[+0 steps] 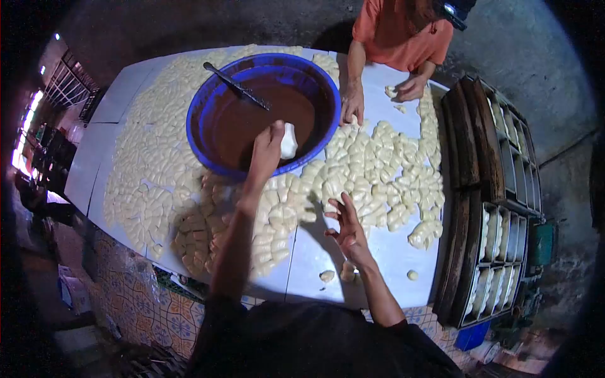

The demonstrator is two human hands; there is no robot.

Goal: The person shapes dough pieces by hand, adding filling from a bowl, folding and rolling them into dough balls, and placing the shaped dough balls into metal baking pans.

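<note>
My left hand [268,148] is closed on a smooth white lump [288,142], over the near side of a big blue basin [195,135]. Thick brown paste [230,129] fills much of the basin, and a dark-handled utensil [236,86] leans into it from the far left rim. My right hand [351,236] hovers above the white tabletop with fingers apart and curled. Just beyond its fingertips are pale dough pieces [334,188]; whether one touches the fingers I cannot tell. Small loose dough bits [326,276] lie near the table's front edge.
Flattened dough pieces [151,170] cover the left of the table. Across from me a person in an orange shirt [403,38] handles dough with both hands. Stacked dark trays [469,145] and metal moulds holding dough [498,293] stand along the right edge.
</note>
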